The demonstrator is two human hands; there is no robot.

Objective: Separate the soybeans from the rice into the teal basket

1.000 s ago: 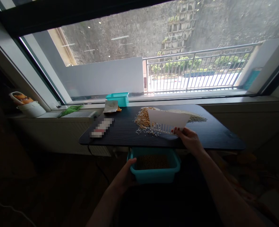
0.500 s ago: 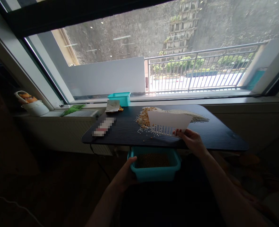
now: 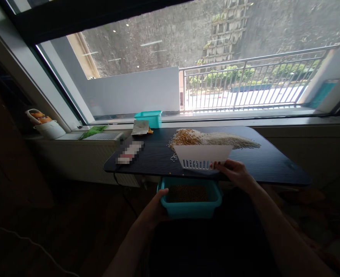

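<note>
My right hand (image 3: 239, 173) pinches the lower right corner of a white panel (image 3: 204, 154) with a row of slots along its near edge. The panel is tilted over the dark table (image 3: 267, 165), in front of a heap of golden kernels (image 3: 187, 137) and small white grains (image 3: 227, 141). Part of the heap is hidden behind it. Below the table's front edge, my left hand (image 3: 155, 209) grips the left side of a teal bin (image 3: 191, 210), thumb on the rim. Brownish grains lie inside the bin, in shadow. A few loose kernels rest near the table edge.
A second teal bin (image 3: 156, 120) stands at the back left beside a paper packet (image 3: 140, 127). A blurred-out oblong object (image 3: 130, 152) with a cable lies on the table's left. Further left are a radiator (image 3: 106, 156), a green cloth (image 3: 94, 131) and a white pot (image 3: 49, 129).
My right hand has drawn the white panel toward the table's front edge and levelled it. The left hand still holds the bin below the edge. The view has shifted slightly.
</note>
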